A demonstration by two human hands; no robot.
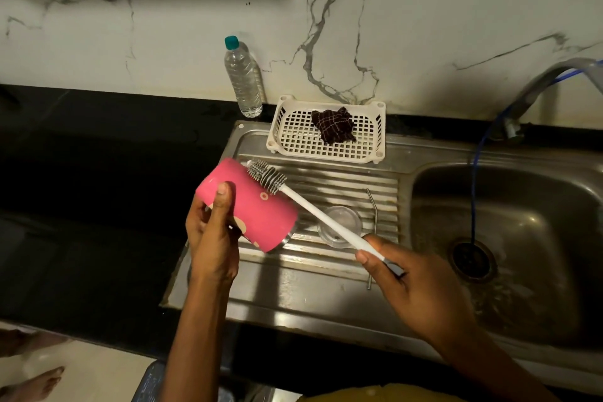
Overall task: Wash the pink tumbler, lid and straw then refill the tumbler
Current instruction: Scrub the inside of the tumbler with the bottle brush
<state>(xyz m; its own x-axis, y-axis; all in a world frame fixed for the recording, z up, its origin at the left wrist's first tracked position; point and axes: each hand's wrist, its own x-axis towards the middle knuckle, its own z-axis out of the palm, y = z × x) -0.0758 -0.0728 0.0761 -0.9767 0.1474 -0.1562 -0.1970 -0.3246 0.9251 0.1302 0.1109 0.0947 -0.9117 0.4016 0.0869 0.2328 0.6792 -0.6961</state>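
My left hand (210,232) grips the pink tumbler (257,209), which lies tilted on its side above the steel drainboard (342,186), its open mouth pointing lower right. My right hand (414,287) holds the white handle of a bottle brush (267,175). The brush's grey bristle head rests against the tumbler's outer upper side near its base. The clear lid (342,228) lies flat on the drainboard under the brush handle. A metal straw (372,215) lies along the ridges just right of the lid, partly hidden by my right hand.
A white plastic basket (287,127) holding a dark cloth (334,126) sits at the back of the drainboard. A clear water bottle (244,81) with a teal cap stands against the marble wall. The sink basin (509,238), the tap (538,88) and a blue hose (474,166) are on the right. Black counter lies to the left.
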